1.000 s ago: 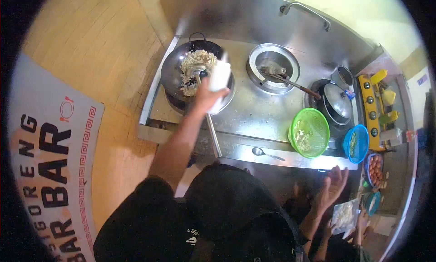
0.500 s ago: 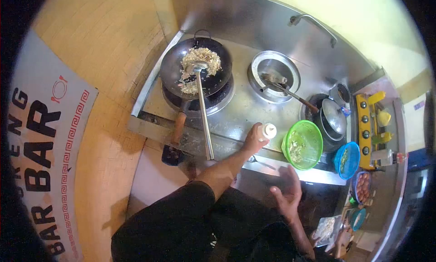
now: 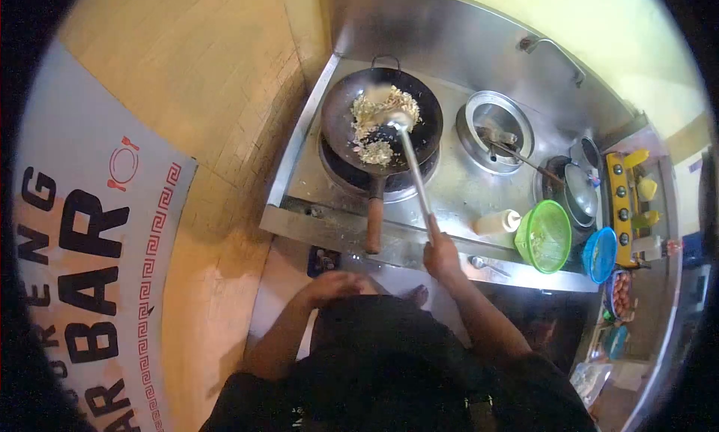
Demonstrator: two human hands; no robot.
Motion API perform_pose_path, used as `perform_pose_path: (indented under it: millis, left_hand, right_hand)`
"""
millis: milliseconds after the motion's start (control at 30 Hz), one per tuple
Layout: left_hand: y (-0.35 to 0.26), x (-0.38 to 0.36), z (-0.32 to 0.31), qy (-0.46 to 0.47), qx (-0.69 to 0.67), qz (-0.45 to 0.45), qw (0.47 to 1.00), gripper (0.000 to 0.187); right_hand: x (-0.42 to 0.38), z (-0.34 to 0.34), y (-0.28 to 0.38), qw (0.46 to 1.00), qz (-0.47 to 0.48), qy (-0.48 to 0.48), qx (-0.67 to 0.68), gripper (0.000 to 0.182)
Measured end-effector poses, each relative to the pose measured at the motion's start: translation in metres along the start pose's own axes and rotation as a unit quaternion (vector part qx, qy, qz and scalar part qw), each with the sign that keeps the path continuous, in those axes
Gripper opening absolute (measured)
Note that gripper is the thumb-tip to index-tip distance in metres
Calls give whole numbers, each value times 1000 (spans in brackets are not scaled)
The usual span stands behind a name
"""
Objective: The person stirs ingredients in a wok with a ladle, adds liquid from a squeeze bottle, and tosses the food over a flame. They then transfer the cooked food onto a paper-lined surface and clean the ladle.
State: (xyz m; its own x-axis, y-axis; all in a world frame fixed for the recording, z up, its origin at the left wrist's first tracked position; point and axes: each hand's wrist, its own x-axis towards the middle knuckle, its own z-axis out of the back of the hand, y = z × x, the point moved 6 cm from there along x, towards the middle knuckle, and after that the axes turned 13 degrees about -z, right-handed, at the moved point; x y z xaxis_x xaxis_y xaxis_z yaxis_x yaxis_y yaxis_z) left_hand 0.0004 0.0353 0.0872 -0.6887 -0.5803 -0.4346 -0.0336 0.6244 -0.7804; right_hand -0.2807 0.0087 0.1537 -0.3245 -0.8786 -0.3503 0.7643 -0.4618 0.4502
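Note:
My right hand [image 3: 443, 258] is closed around the handle end of a long metal ladle [image 3: 416, 173]. The ladle's bowl lies in the dark wok [image 3: 341, 125], among the fried rice [image 3: 377, 152]. Steam or motion blurs the rice near the bowl. My left hand [image 3: 337, 285] is in front of my body, below the wok's wooden handle [image 3: 374, 226], fingers stretched out and holding nothing. A white squeeze bottle [image 3: 494, 223] stands on the steel counter beside a green basket [image 3: 545, 237].
Right of the wok sits a metal ring burner [image 3: 479, 132] with a ladle resting in it. Further right are a lidded pot [image 3: 580, 192], a blue basket [image 3: 601, 254] and a bowl of eggs [image 3: 621, 293]. A spoon [image 3: 490, 266] lies at the counter's front edge.
My left hand has let go of the squeeze bottle, now by the green basket, and drawn back left. My right hand has taken hold of the ladle. The view has shifted left.

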Motion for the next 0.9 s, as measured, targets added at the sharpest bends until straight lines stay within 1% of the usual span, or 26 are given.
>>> perform_pose_path:
  millis: [33, 67, 100, 133, 200, 233, 300, 333, 367, 400, 433, 500, 533, 567, 600, 667, 700, 733, 767, 800, 833, 867, 900]
  left_hand:
    - [5, 3, 11, -36, -40, 12, 998, 44]
    - [7, 12, 24, -70, -76, 24, 994, 43]
    - [5, 20, 30, -101, -110, 38, 988, 42]
    - [-2, 31, 25, -89, -139, 40, 986, 42]
    - [-20, 64, 0, -64, -199, 39, 977, 41]
    - [-31, 78, -11, -54, -219, 24, 974, 39]
    - [-54, 104, -29, -37, -253, -5, 967, 35]
    - [-57, 116, -28, -47, -175, -17, 983, 30]
    - [-56, 131, -24, -57, -96, -30, 993, 26]
    - [-53, 138, -25, -68, -18, -42, 997, 23]
    - [-74, 108, -52, -118, -120, -67, 984, 17]
    - [-129, 48, -94, -71, -197, -56, 976, 17]
    - [-134, 30, -107, -49, -234, -39, 970, 17]
    - [-131, 26, -111, -29, -210, -53, 976, 16]
    - [-129, 33, -108, -35, -233, -39, 971, 15]
    - [-121, 60, -93, -42, -270, -14, 962, 14]
    - [-136, 68, -85, 43, -87, -170, 981, 13]
    - [-152, 69, -77, 67, 87, -331, 937, 12]
    - [-135, 85, -72, 12, -102, -192, 976, 12]
    - [-115, 94, -71, -43, -284, -39, 957, 11]
    - [-104, 102, -65, -25, -250, -39, 967, 11]
    - [-107, 101, -63, -30, -240, -51, 969, 12]
    - [-108, 99, -62, -35, -231, -61, 970, 13]
  right_hand:
    - [-8, 16, 6, 998, 37, -55, 18, 78]
    - [8, 17, 5, 998, -3, -58, -4, 76]
    - [21, 31, 28, 996, 39, -83, -9, 75]
    - [37, 48, 54, 991, 81, -109, -16, 74]
    - [89, 45, 79, 995, 55, -71, -37, 73]
    - [94, 42, 87, 994, 51, -42, -84, 71]
    - [56, 56, 100, 989, 21, 19, -147, 70]
    - [30, 57, 100, 982, 5, 54, -180, 69]
    - [6, 56, 84, 964, 19, 67, -257, 71]
    - [-26, 63, 76, 964, 17, 65, -257, 72]
    - [-47, 79, 75, 963, 19, 62, -260, 73]
    - [-46, 105, 73, 958, -7, 30, -284, 71]
    - [-55, 110, 68, 956, -27, 22, -290, 70]
    - [-61, 123, 72, 982, -9, 38, -183, 67]
    - [-63, 142, 86, 996, 13, 50, -73, 64]
    - [-87, 165, 109, 993, -48, 107, 8, 58]
    - [-98, 171, 109, 990, -65, 122, 41, 58]
    - [-106, 175, 107, 984, -82, 139, 71, 57]
    - [-113, 176, 102, 980, -112, 161, 43, 57]
    - [-115, 173, 97, 989, -58, 133, 6, 56]
    - [-112, 160, 83, 994, -4, 106, -31, 56]
    - [-104, 146, 73, 993, 50, 80, -68, 56]
    - [-89, 128, 67, 988, 40, 68, -136, 57]
